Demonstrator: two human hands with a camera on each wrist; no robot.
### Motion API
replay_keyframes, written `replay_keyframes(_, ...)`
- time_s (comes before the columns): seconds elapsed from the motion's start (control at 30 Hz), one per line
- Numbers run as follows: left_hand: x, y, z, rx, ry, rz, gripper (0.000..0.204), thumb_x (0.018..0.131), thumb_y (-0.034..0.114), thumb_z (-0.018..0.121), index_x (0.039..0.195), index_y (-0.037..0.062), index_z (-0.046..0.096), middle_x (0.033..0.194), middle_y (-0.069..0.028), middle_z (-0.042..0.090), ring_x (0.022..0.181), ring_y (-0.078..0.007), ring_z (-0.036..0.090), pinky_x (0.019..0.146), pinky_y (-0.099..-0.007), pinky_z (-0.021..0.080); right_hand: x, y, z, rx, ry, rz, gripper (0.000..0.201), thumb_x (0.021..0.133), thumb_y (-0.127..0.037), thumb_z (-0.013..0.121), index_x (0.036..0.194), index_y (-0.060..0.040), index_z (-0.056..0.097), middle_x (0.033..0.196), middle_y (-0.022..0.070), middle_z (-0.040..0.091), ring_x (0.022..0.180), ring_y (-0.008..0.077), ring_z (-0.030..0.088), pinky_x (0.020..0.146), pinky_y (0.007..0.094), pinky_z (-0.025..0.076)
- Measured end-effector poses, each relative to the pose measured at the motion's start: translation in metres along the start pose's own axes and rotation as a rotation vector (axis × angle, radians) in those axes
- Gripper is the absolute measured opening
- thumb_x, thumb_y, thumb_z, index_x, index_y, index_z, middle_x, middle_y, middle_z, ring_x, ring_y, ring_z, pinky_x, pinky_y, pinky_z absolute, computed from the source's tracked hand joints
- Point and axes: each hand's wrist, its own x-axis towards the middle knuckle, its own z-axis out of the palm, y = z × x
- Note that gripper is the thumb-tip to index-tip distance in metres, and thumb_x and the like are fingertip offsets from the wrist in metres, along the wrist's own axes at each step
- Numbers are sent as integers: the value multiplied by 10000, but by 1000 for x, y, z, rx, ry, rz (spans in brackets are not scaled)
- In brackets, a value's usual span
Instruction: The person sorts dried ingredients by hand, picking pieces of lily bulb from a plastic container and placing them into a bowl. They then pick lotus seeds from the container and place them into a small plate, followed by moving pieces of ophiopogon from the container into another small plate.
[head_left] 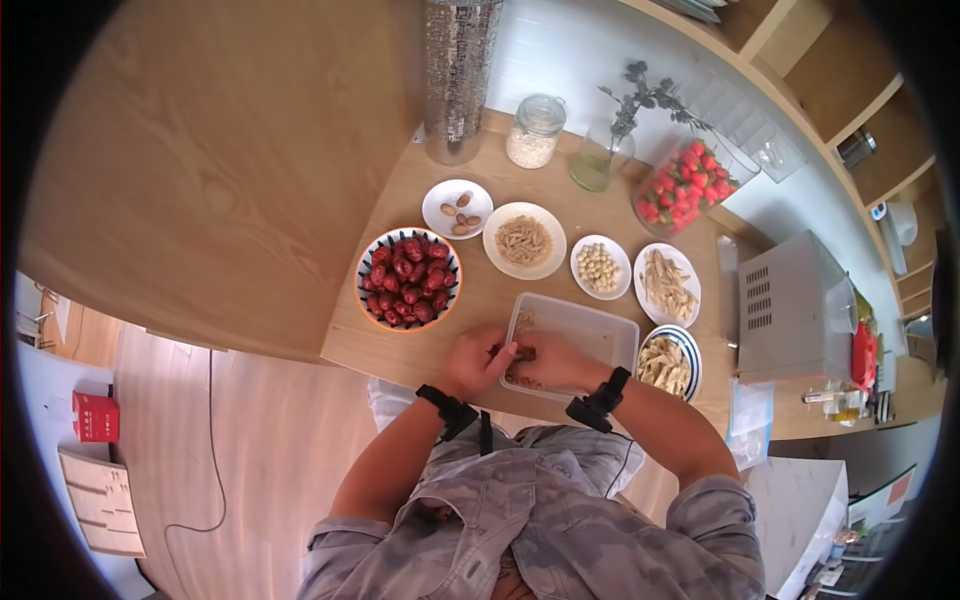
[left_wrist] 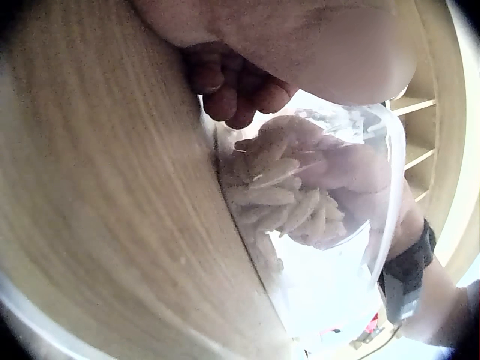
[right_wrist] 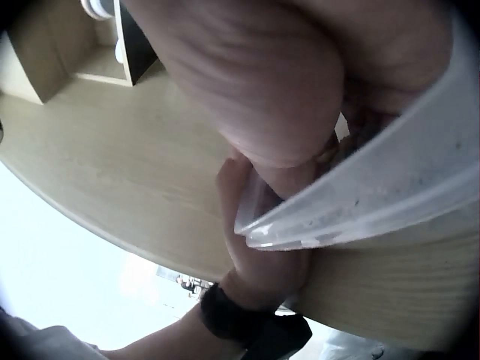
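A clear plastic container (head_left: 612, 340) sits near the table's front edge, with pale, slender pieces (left_wrist: 289, 202) inside, seen through its wall. My left hand (head_left: 474, 362) grips the container's left side, thumb at the rim and fingers curled along the outside in the left wrist view. Reaching over the wall, my right hand (head_left: 556, 362) is down inside the container. Its fingers pinch small dark brown pieces (head_left: 525, 353) close to the left thumb; their exact kind cannot be told. The palm hides most of these fingers in the right wrist view.
Behind the container stand a bowl of red dates (head_left: 408, 278), a plate of brown nuts (head_left: 460, 215), and dishes of beige strips (head_left: 524, 241), pale round beans (head_left: 598, 266) and dried slices (head_left: 668, 284). A striped bowl (head_left: 697, 362) adjoins its right side. Jars and a grey appliance (head_left: 795, 310) stand farther off.
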Motion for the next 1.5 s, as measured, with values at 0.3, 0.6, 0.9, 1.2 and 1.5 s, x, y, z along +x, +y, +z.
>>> replay_keyframes(0.3, 2, -5, 3, -24, 46, 54, 336, 973, 316, 682, 815, 22, 644, 727, -171, 576, 664, -397, 573, 601, -469, 456, -15, 7, -46, 561, -157, 346, 199, 991, -202, 707, 1084, -28, 731, 905, 8, 711, 795, 87, 683, 714, 255, 552)
replay_keyframes(0.6, 0, -5, 0, 1, 3, -5, 268, 951, 273, 685, 837, 34, 645, 725, -148, 572, 640, -356, 566, 585, -442, 439, 3, -9, -86, 1013, -77, 320, 142, 1023, -157, 674, 1087, -31, 686, 920, 27, 703, 724, 116, 664, 669, 231, 564)
replay_keyframes(0.9, 0, -4, 0, -31, 46, 10, 345, 952, 329, 715, 796, 27, 652, 697, -147, 591, 618, -339, 585, 581, -444, 455, 118, 24, -117, 1158, 334, 247, 160, 1037, -110, 634, 1147, 4, 645, 1056, 123, 687, 930, 202, 706, 801, 287, 640)
replay_keyframes(1.2, 2, -5, 0, -60, 9, -17, 320, 926, 294, 719, 772, 29, 625, 715, -147, 582, 632, -344, 577, 595, -439, 456, 124, 0, -124, 712, 286, 222, 270, 1049, -215, 643, 1238, -23, 658, 1149, 70, 681, 1062, 187, 670, 976, 368, 580)
replay_keyframes(1.5, 3, -12, -3, -32, -58, 100, 251, 913, 237, 703, 787, 35, 625, 718, -125, 562, 614, -316, 539, 579, -423, 429, 100, 9, -115, 292, 334, 79, 236, 987, -233, 696, 1072, -19, 749, 902, 28, 722, 777, 108, 648, 714, 287, 525)
